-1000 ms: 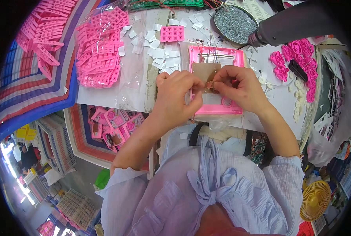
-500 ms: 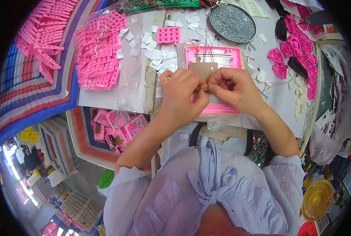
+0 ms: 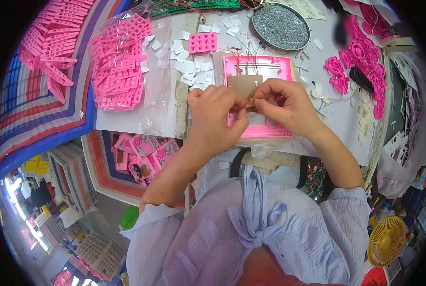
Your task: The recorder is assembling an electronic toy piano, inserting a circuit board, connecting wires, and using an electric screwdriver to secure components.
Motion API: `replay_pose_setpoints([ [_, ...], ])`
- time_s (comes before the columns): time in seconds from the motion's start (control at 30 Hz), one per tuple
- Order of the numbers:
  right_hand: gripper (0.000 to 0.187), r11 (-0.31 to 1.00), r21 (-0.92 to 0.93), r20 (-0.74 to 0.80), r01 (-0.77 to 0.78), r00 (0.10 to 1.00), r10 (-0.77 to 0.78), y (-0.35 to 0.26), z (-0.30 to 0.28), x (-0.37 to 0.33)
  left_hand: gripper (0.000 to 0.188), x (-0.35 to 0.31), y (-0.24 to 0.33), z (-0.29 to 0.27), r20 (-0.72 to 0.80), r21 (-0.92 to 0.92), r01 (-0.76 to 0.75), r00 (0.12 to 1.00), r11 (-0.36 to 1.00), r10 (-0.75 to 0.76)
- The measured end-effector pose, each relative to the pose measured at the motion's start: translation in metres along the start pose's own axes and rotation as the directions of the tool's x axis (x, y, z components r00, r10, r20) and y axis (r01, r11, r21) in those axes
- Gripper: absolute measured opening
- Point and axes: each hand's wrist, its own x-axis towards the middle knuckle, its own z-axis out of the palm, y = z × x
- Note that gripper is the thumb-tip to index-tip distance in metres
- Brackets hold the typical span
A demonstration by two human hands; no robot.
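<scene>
In front of me lies an open pink plastic housing [image 3: 261, 132], with a flat brown board [image 3: 245, 82] across its middle. Thin dark and red wires rise from beyond the board. Both my hands are low over the housing, fingers closed. A fine copper-coloured wire [image 3: 255, 98] runs between their fingertips, bent in a small loop. My left hand [image 3: 216, 116] pinches at its left end, thumb against forefinger. My right hand [image 3: 289, 107] grips it by the board's near right corner. The wire's exact ends are hidden by the fingers.
Beyond the housing are a round tray of screws [image 3: 270, 5], a pink button pad [image 3: 203, 42] and scattered white squares [image 3: 187, 66]. A clear bag of pink parts [image 3: 117, 71] lies left. Pink rings [image 3: 337, 76] and white discs [image 3: 363, 119] lie right. Lower left, a box [image 3: 101, 162] holds pink assemblies.
My left hand has shifted slightly left and toward me. My right hand has edged up a little. The wire between them, straighter before, now shows a loop. The housing stays put.
</scene>
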Motion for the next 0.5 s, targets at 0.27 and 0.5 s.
replay_pose_setpoints([
  [0.27,0.011,1.000,-0.008,0.008,0.000,1.000,0.000,-0.0004,0.0009,0.0003,0.014,-0.0006,0.0008,-0.0026,-0.018,-0.012,-0.009,1.000,1.000,0.009],
  [0.5,0.012,0.996,-0.068,-0.021,0.065,0.998,-0.067,0.0000,0.0021,0.0017,0.012,-0.0003,0.0025,-0.0033,-0.010,-0.061,0.011,1.000,0.998,-0.011],
])
